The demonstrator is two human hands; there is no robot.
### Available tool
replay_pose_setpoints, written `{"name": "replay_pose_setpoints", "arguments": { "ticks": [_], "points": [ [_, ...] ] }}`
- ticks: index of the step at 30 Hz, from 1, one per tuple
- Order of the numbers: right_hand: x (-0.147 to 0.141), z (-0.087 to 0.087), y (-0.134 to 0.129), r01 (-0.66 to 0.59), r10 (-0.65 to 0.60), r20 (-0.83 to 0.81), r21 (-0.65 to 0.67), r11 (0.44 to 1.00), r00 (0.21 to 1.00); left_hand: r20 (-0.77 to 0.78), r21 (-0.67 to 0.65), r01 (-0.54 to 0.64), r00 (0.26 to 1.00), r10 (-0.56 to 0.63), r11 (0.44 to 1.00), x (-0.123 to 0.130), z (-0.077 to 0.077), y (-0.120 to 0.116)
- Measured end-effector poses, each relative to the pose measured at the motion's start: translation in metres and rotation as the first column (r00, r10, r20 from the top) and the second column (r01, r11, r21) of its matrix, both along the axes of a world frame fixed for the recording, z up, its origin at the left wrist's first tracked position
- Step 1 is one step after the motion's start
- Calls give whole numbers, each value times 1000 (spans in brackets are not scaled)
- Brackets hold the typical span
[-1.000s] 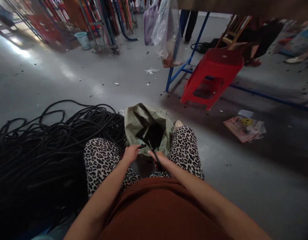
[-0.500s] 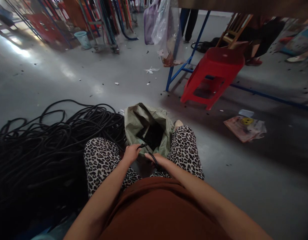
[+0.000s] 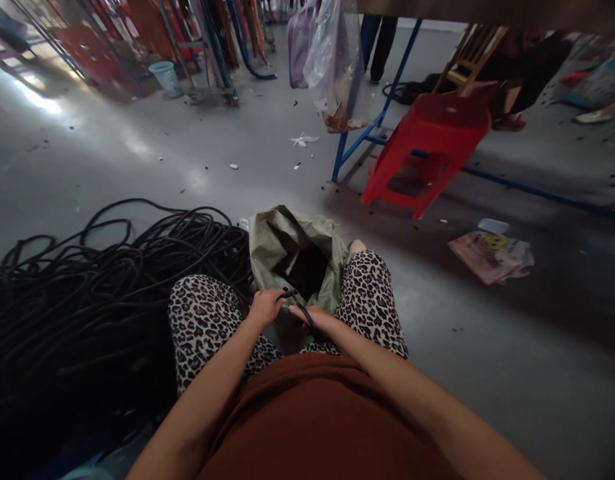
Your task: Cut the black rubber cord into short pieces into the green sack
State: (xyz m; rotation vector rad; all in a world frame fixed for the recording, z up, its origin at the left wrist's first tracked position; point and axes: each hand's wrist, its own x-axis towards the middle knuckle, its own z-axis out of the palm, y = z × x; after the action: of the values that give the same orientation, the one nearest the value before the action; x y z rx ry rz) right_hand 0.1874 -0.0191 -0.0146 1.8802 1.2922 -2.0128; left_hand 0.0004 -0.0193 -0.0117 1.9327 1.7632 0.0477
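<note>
Looks like a workshop, perhaps in a factory. Shows in the rack (image 3: 174,40) hung with long coloured strips (image 3: 214,37), the blue-framed table (image 3: 437,9), the heap of black cord (image 3: 137,270) and scraps (image 3: 303,140) strewn over the grey floor (image 3: 267,183).

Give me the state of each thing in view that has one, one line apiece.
Left hand: closed on black cord
Right hand: closed on scissors
Scissors: open or shut, cannot tell
Sack: mouth open, dark contents inside
Cord pile: loosely looped on floor
Red stool: standing on its legs
Clear bag: hanging, something inside
Blue bin: upright, open-topped
Printed packet: lying on floor
</note>
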Motion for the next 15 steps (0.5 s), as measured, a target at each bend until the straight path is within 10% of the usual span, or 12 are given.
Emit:
{"name": "replay_pose_setpoints", "arguments": {
  "ticks": [15],
  "points": [
    [-1, 5, -4, 90, -90, -6, -33, 995, 996, -53, -31, 100, 993, -102, 994, 2, 8, 0]
  ]
}}
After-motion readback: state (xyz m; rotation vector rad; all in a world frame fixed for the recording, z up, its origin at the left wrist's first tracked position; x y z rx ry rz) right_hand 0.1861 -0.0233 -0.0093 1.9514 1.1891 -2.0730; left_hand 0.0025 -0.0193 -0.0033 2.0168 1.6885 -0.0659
